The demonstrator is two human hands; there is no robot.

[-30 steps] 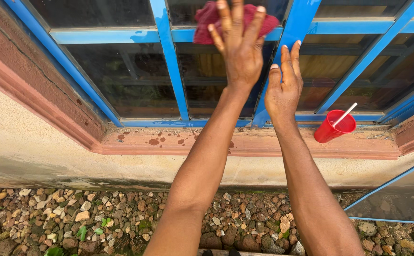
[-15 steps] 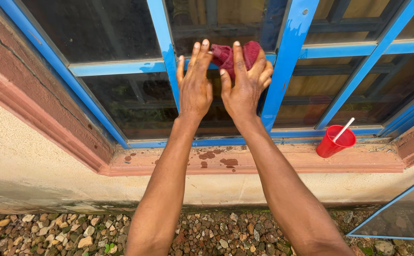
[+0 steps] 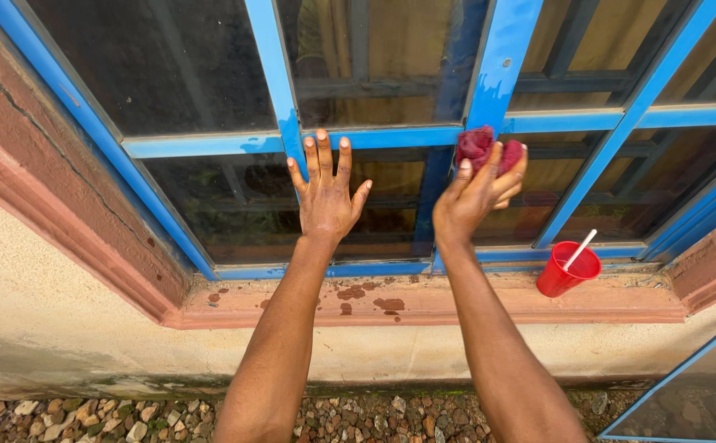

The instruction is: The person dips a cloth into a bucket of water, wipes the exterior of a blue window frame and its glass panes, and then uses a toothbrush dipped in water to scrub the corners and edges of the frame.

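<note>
Far left: reddish-brown moulded surround (image 3: 62,205) slanting down toward the sill, above a cream roughcast wall (image 3: 54,328). Dark damp band along the wall's foot; strip of gravel (image 3: 70,410) and small stones beneath, with a few green leaves.

Left of centre: blue-painted metal window frame (image 3: 202,145), paint patchy in places, with dark glass panes (image 3: 161,66) carrying dim reflections. Vertical blue bar (image 3: 272,74) meeting a horizontal rail just above the left hand.

Centre: left hand (image 3: 325,201) pressed flat against the lower pane, fingers spread wide, tips reaching the horizontal rail, holding nothing. Beneath it, reddish sill (image 3: 456,299) marked with dark wet blotches (image 3: 366,297).

Right of centre: right hand (image 3: 473,201) raised to the glass just beside the broad blue mullion (image 3: 501,66), fingers curled and clamped around a bunched dark-red cloth (image 3: 481,146). Cloth pressed at the junction of mullion and horizontal rail, upper part showing above the fingertips. Hands apart, forearms running down out of view at the bottom edge.

Right: red plastic cup (image 3: 567,271) standing on the sill close to the frame's bottom rail, tilted in appearance, with a white straw or stick (image 3: 581,248) leaning out of it; contents impossible to make out. Well apart from both hands.

Far right: further slanting blue bars and panes, reddish surround again, and the corner of an open blue-framed casement (image 3: 686,385) at bottom right.
</note>
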